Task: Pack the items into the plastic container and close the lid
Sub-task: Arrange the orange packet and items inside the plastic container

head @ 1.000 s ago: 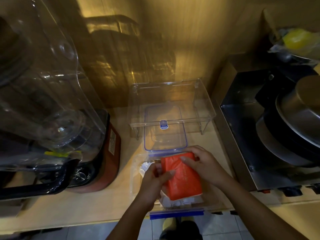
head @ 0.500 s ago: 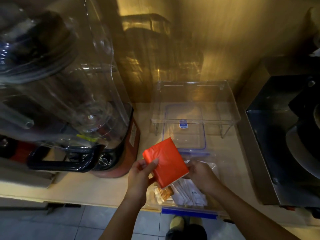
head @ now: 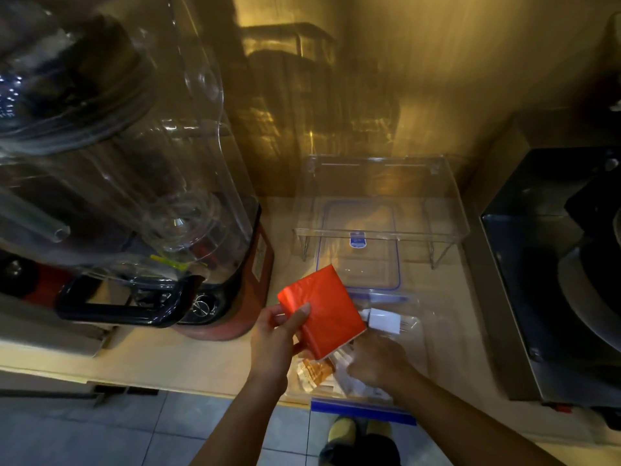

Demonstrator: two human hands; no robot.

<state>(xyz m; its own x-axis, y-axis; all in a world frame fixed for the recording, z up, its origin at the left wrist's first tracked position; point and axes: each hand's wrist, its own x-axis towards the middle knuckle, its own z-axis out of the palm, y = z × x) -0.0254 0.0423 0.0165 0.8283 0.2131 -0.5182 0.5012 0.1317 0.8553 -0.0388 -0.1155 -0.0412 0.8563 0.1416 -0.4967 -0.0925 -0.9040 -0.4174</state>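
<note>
Since the earlier frame the red packet (head: 322, 311) has been lifted clear of the plastic container (head: 420, 351) and carried toward the left of centre, and a white charger plug (head: 384, 320), covered before, now shows inside. The left hand (head: 274, 344) pinches the packet at its lower left corner, thumb on top and fingers underneath, so it hangs tilted above the container's near left corner with its long axis running from upper left to lower right. The right hand (head: 376, 361) reaches down into the container just below and right of the packet; its fingers are curled among the contents, but whether that grip has closed on anything I cannot tell. The container sits open at the lower centre of the frame, its front edge marked by a blue clip (head: 363, 410) at the rim of the bench (head: 168, 358). Inside lie the plug at the far end, some white paper sachets (head: 349, 381) and an orange-brown wrapper (head: 314, 369) near the front. The lid (head: 359, 264), clear with a blue rim, lies flat just beyond the container, partly under a clear plastic stand (head: 383, 230). The packet probably goes back down and to the right into the space the right hand is clearing, so the left hand is the one to place it.
</note>
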